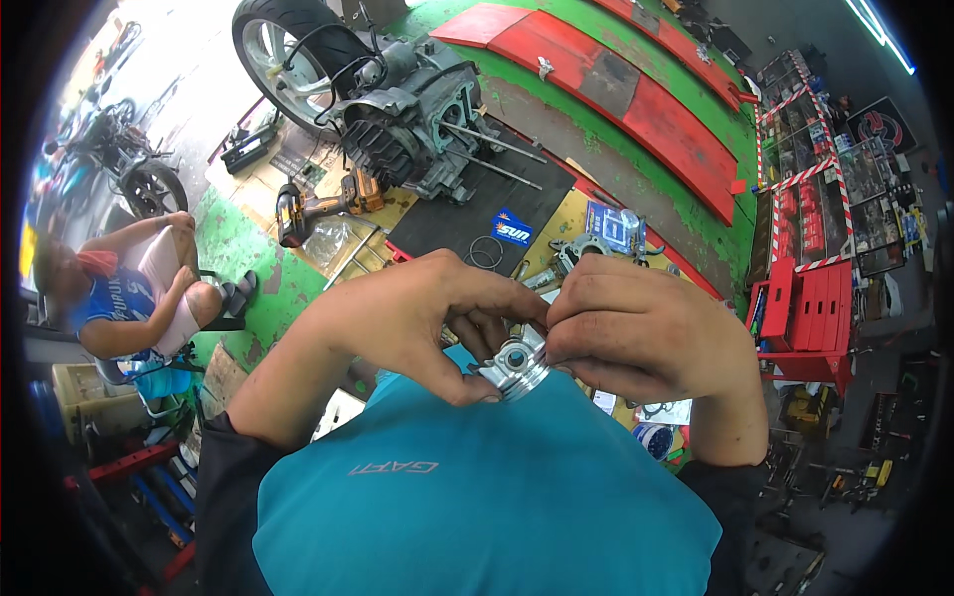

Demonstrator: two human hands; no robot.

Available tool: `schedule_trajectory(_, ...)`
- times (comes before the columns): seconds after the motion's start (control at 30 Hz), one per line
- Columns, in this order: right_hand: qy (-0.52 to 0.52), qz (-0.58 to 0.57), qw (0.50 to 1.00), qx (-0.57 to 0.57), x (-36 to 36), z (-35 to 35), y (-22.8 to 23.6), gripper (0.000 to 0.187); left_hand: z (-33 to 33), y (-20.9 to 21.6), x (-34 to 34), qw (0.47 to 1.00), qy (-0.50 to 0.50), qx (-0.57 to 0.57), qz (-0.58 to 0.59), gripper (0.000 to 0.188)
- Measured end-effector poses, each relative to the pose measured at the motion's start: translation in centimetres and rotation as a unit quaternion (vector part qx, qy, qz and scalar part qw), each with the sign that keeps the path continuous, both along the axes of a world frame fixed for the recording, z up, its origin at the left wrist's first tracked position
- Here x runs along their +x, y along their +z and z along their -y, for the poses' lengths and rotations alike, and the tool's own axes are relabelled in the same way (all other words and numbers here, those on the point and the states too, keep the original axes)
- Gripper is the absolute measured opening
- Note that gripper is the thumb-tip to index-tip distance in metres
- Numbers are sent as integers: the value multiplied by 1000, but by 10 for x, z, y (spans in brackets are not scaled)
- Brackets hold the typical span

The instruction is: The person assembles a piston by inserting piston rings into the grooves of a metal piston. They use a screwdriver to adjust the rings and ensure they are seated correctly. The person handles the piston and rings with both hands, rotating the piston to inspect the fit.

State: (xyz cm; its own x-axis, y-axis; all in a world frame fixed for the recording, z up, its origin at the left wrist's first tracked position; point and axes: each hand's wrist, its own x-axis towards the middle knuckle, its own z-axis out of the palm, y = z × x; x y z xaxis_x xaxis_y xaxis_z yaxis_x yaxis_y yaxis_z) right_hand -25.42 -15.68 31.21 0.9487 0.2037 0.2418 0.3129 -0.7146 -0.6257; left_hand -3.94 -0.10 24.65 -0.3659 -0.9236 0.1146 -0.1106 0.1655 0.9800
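A shiny silver piston (516, 364), with its round pin hole and ring grooves showing, is held close in front of my teal shirt. My left hand (427, 313) closes on it, thumb along its lower left side and fingers behind. The bent fingers of my right hand (651, 328) are pinched together against its right edge. Whether a small part sits between those fingertips is hidden. Beyond my hands, thin metal rings (485, 252) lie on a black mat (542, 187), beside a blue packet (512, 227).
A partly dismantled engine (407, 129) with long studs and a wheel (288, 60) stands beyond the mat. A yellow-black power tool (328, 207) lies left of it. Another person (139, 288) sits at left. Red ramps (606, 79) and a red tool cabinet (805, 323) are at right.
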Motion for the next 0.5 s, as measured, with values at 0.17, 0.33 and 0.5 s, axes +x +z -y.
schedule_trajectory(0.17,-11,-20,999,-22,1,-1,2,21,5,-1,-2,1000,-16,-12,-3,61)
schedule_trajectory(0.33,-6,-16,1000,-14,4,1,0,20,4,-1,-3,1000,0,20,-21,62)
schedule_trajectory(0.5,-6,-14,1000,-12,6,0,2,19,4,-2,-2,999,5,35,-37,65)
